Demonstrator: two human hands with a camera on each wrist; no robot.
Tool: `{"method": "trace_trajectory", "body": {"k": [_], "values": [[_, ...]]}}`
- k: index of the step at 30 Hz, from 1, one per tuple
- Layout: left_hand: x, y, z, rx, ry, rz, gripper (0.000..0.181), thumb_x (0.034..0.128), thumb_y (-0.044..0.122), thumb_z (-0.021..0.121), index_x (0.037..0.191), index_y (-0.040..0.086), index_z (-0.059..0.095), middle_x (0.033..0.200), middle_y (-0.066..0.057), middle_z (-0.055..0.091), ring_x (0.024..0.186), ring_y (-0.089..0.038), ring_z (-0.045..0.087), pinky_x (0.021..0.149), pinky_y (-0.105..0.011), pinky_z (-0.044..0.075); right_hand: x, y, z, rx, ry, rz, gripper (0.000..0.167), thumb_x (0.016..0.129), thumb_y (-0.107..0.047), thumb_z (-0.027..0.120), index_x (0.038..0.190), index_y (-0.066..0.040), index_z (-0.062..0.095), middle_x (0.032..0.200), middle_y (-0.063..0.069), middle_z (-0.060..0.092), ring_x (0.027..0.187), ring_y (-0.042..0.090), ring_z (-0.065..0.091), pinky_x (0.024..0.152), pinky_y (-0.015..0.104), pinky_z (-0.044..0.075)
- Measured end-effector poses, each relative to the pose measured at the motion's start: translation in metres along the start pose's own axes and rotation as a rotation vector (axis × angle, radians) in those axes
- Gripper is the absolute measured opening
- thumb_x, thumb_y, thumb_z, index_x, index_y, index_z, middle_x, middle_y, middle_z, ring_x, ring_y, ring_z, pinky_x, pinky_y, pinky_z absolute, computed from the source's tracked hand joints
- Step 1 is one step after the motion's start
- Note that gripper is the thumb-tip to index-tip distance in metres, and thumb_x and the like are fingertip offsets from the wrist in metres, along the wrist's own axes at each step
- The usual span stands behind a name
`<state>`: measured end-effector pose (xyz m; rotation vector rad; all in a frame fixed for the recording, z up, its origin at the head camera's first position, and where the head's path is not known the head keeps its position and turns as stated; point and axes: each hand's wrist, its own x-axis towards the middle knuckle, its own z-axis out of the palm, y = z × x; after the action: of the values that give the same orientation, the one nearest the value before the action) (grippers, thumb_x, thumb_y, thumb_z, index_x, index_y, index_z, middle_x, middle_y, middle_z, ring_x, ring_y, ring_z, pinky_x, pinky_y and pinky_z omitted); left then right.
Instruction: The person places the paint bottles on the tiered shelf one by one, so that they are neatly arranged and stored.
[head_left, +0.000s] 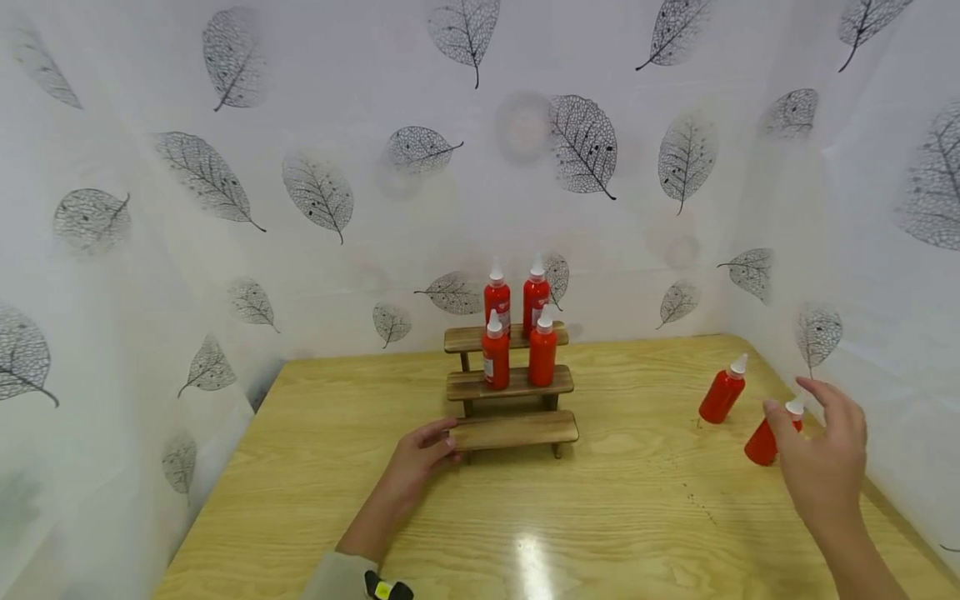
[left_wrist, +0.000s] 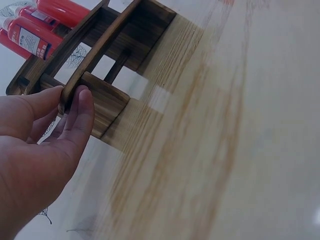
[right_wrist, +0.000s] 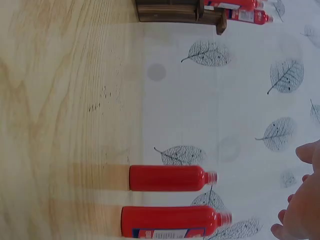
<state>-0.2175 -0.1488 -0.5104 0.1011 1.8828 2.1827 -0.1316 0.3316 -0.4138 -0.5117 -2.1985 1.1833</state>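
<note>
A three-tiered wooden stand point(head_left: 517, 430) carries red squeeze bottles with white nozzle caps, two on the top step and two on the middle one. My left hand point(head_left: 422, 458) pinches the left end of its lowest step between thumb and fingers, as the left wrist view confirms. At the right, my right hand point(head_left: 825, 454) is held around the cap level of a red squeeze bottle point(head_left: 761, 447), thumb and fingers spread apart and partly covering it. In the right wrist view a gap separates the hand from both bottles there. Another red squeeze bottle point(head_left: 722, 396) stands just behind.
The pale wood-grain table point(head_left: 337, 417) reaches back to a white leaf-printed curtain point(head_left: 360, 83), which also hangs along both sides. The right side of the curtain point(head_left: 907, 333) lies close to my right hand.
</note>
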Motion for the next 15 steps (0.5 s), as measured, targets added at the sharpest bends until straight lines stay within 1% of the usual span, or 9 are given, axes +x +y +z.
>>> {"method": "trace_trajectory", "body": {"k": [1,4,6,9,10,12,13,15], "values": [[0.000,0.000,0.000,0.003,-0.001,-0.001,0.044,0.0986,0.001,0.061,0.141,-0.008,0.051,0.107,-0.006,0.056,0.093,-0.016,0.067,0.090,-0.030,0.060,0.001,0.003,-0.004,0.016,0.010,0.035,0.055,0.099,-0.027,0.064,0.150,-0.022,0.047,0.160,0.003,0.030,0.148,0.020,0.025,0.123,0.048,0.021],[0.000,0.000,0.000,0.006,-0.002,-0.001,0.044,0.0985,0.001,0.061,0.141,-0.008,0.051,0.108,-0.006,0.056,0.093,-0.016,0.067,0.090,-0.030,0.060,0.003,0.013,-0.012,0.039,0.020,0.142,0.056,0.098,-0.031,0.065,0.151,-0.029,0.046,0.161,0.000,0.027,0.146,0.020,0.024,0.123,0.044,0.019],[-0.001,0.000,0.000,0.006,-0.003,0.001,0.044,0.0984,0.001,0.062,0.141,-0.008,0.051,0.108,-0.006,0.056,0.094,-0.016,0.066,0.091,-0.030,0.060,0.004,0.019,-0.015,0.038,0.024,0.175,0.058,0.097,-0.032,0.066,0.151,-0.028,0.046,0.157,-0.004,0.030,0.144,0.019,0.025,0.124,0.038,0.021],[-0.001,0.001,0.001,0.002,-0.004,0.005,0.044,0.0984,0.001,0.062,0.140,-0.008,0.051,0.108,-0.006,0.055,0.095,-0.016,0.065,0.091,-0.031,0.060,0.006,0.028,-0.016,0.038,0.016,0.189,0.059,0.096,-0.034,0.067,0.151,-0.024,0.046,0.146,-0.015,0.032,0.141,0.017,0.029,0.121,0.020,0.024],[-0.001,0.001,0.001,0.002,-0.006,0.007,0.045,0.0984,0.001,0.062,0.141,-0.008,0.051,0.108,-0.006,0.055,0.095,-0.016,0.064,0.091,-0.031,0.060,0.007,0.031,-0.016,0.044,0.014,0.188,0.059,0.096,-0.034,0.068,0.151,-0.023,0.046,0.143,-0.018,0.032,0.140,0.015,0.030,0.118,0.013,0.026],[-0.002,0.001,0.001,0.001,-0.010,0.010,0.045,0.0985,0.001,0.061,0.141,-0.008,0.051,0.108,-0.006,0.054,0.096,-0.016,0.063,0.092,-0.031,0.060,0.007,0.036,-0.017,0.058,-0.006,0.196,0.060,0.096,-0.034,0.068,0.151,-0.023,0.046,0.135,-0.024,0.031,0.139,0.011,0.034,0.105,0.002,0.035],[-0.002,0.001,0.001,0.000,-0.011,0.011,0.045,0.0985,0.001,0.061,0.141,-0.008,0.050,0.108,-0.006,0.054,0.096,-0.016,0.063,0.092,-0.031,0.060,0.008,0.038,-0.017,0.068,-0.021,0.201,0.060,0.097,-0.035,0.067,0.151,-0.025,0.045,0.135,-0.024,0.031,0.139,0.010,0.035,0.097,-0.001,0.039],[-0.002,0.001,0.001,0.000,-0.013,0.012,0.045,0.0984,0.001,0.061,0.141,-0.008,0.050,0.109,-0.007,0.052,0.097,-0.016,0.062,0.092,-0.031,0.060,0.008,0.041,-0.018,0.085,-0.044,0.214,0.060,0.097,-0.036,0.067,0.152,-0.027,0.044,0.133,-0.026,0.031,0.139,0.010,0.037,0.083,-0.004,0.042]]}}
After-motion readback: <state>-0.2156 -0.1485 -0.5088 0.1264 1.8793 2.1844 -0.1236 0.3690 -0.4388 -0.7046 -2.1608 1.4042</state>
